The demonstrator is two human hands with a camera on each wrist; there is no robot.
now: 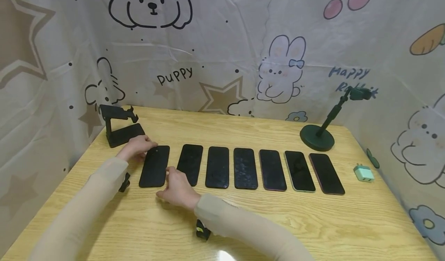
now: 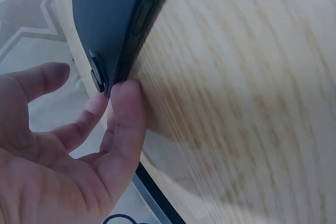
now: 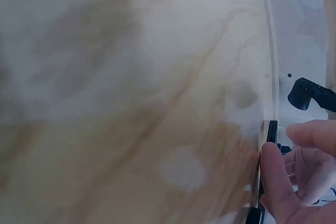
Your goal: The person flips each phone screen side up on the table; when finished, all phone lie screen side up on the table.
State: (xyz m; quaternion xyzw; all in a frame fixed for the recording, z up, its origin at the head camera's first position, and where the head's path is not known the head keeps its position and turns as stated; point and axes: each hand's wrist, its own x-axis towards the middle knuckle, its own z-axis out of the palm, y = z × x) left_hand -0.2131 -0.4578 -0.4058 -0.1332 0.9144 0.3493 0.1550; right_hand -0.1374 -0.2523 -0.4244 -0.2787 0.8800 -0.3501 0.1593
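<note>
A dark phone [image 1: 154, 166] lies at the left end of a row of phones on the wooden table, with a camera bump on its upward face. My left hand [image 1: 136, 147] pinches its far left corner; in the left wrist view, fingertips [image 2: 128, 95] meet the phone's corner beside the camera bump. My right hand [image 1: 179, 187] is at the same phone's right side, a fingertip close to or touching its edge and the thumb apart from it, near the table. Behind the right hand lies a second phone [image 1: 191, 160], partly covered by it.
Several more dark phones, such as one with a pale rim [image 1: 300, 171], continue the row to the right. A black folding stand [image 1: 125, 134] is at the back left. At the right are a dark green round-based stand [image 1: 317, 138] and a mint charger plug [image 1: 364, 173]. Printed cloth [image 1: 208, 41] hangs behind.
</note>
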